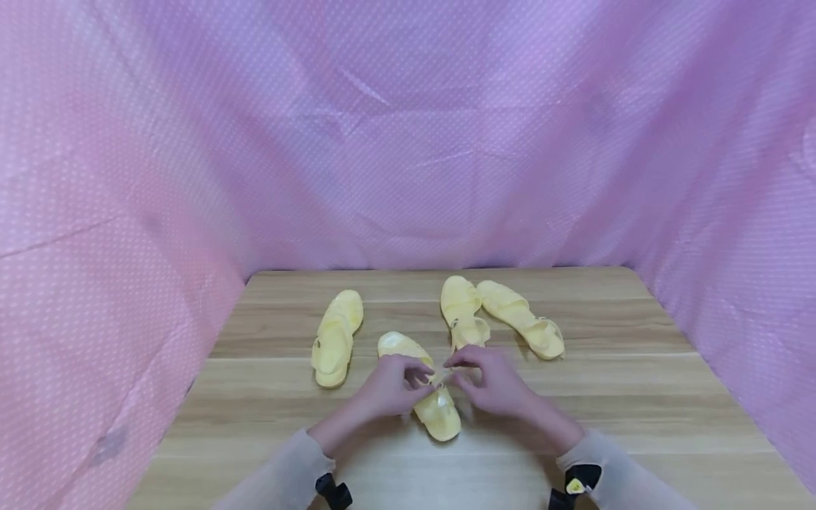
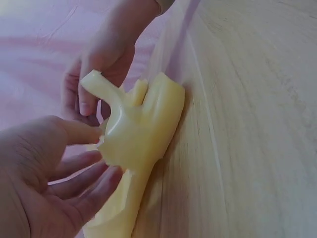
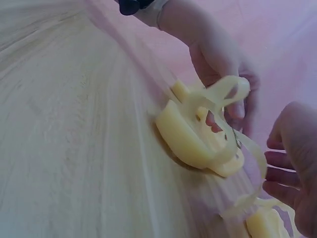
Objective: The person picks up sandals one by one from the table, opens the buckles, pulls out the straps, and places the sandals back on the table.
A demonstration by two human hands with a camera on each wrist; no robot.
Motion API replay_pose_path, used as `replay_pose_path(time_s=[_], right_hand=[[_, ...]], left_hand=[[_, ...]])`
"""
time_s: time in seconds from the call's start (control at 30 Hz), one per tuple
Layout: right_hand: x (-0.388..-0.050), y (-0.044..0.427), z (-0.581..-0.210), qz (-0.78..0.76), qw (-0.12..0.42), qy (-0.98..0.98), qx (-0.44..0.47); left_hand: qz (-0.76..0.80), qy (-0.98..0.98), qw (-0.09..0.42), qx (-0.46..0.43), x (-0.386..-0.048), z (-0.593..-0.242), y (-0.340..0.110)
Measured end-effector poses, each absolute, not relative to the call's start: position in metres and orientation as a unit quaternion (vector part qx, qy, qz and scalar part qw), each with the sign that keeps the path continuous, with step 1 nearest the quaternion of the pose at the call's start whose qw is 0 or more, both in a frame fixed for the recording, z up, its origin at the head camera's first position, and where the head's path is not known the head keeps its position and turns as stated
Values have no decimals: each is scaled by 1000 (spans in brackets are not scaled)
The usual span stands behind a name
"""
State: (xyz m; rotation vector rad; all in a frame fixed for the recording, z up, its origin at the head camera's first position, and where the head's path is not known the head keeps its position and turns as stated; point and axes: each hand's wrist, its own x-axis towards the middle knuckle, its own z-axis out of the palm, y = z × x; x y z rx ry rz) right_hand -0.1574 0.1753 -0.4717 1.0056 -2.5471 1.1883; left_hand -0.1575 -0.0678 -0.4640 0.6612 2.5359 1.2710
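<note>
A pale yellow sandal point(image 1: 441, 419) lies slantwise on the table between my hands, its sole down. My left hand point(image 1: 394, 386) pinches its strap on the left side near the small buckle. Across from it my right hand point(image 1: 496, 382) has its fingers loosely bent and its fingertips by the loose strap. The left wrist view shows the glossy strap point(image 2: 116, 111) standing up, with one end free. In the right wrist view a thin strap point(image 3: 256, 161) curves past the right fingertips. Whether those fingers touch it is hard to tell.
Another yellow sandal point(image 1: 338, 340) lies to the left. Two more, one upright-lying sandal point(image 1: 459, 301) and one slanted sandal point(image 1: 525, 319), lie behind my right hand, close together. The wooden table point(image 1: 637, 397) is bounded by pink dotted sheeting point(image 1: 408, 142).
</note>
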Motion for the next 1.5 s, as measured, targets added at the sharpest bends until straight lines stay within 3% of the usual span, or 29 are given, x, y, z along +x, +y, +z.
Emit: replay_pose_path(time_s=[0.17, 0.37, 0.63, 1.07, 1.5], right_hand=[[-160, 158, -477, 353, 43, -853, 381], [-166, 150, -478, 395, -30, -848, 352], [-169, 155, -480, 457, -75, -828, 315], [-170, 156, -482, 487, -93, -815, 301], [-171, 159, -484, 462, -78, -830, 304]], left_hand=[[429, 868, 155, 195, -155, -464, -79], [437, 865, 142, 201, -155, -464, -79], [451, 862, 138, 186, -154, -464, -82], [423, 873, 100, 223, -158, -462, -74], [424, 871, 124, 216, -160, -462, -83]])
